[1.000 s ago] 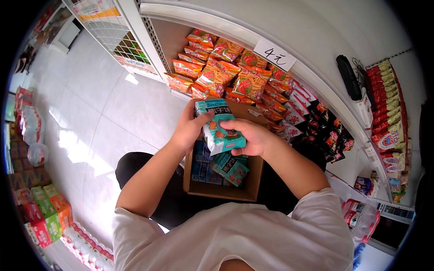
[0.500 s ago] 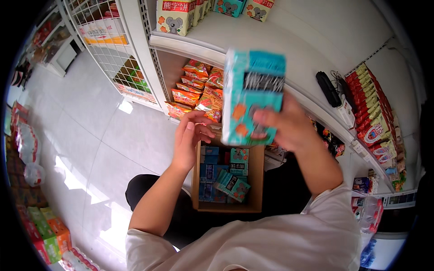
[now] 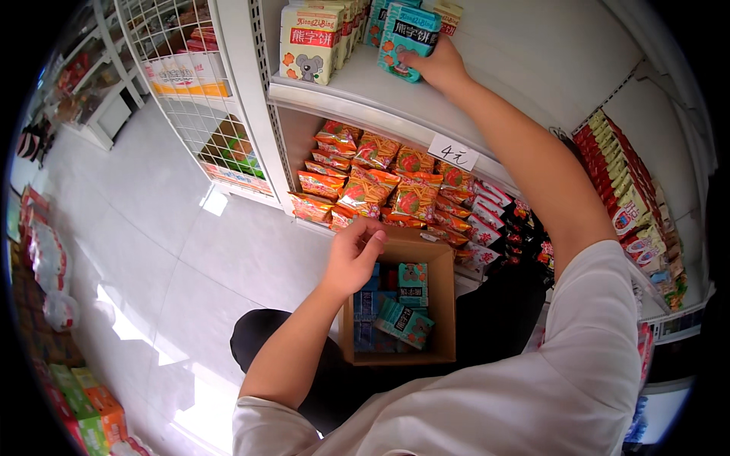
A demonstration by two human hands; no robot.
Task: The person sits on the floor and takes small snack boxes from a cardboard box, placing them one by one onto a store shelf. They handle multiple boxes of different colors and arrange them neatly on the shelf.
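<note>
My right hand [image 3: 441, 64] reaches up to the shelf and grips a teal biscuit box [image 3: 397, 36] with a koala picture and a dark label band. The box is upright at the shelf, in front of another teal box [image 3: 375, 24]. To its left stands a row of cream biscuit boxes [image 3: 306, 45] with a red label. Loosely curled and holding nothing, my left hand [image 3: 353, 257] is over the far left edge of an open cardboard carton [image 3: 445, 304]. Inside the carton lie several more teal boxes [image 3: 405, 323], one of them slanted across the others.
On the lower shelf, orange snack bags [image 3: 369, 190] fill the space beneath a white price card [image 3: 453, 152]. Red and cream snack packs [image 3: 620, 182] line the right shelf. A white wire rack [image 3: 190, 91] stands at left, beside the tiled floor [image 3: 152, 235].
My right hand has carried the teal box up and away from me to the upper shelf. My left hand has curled its fingers in. The view has shifted slightly.
</note>
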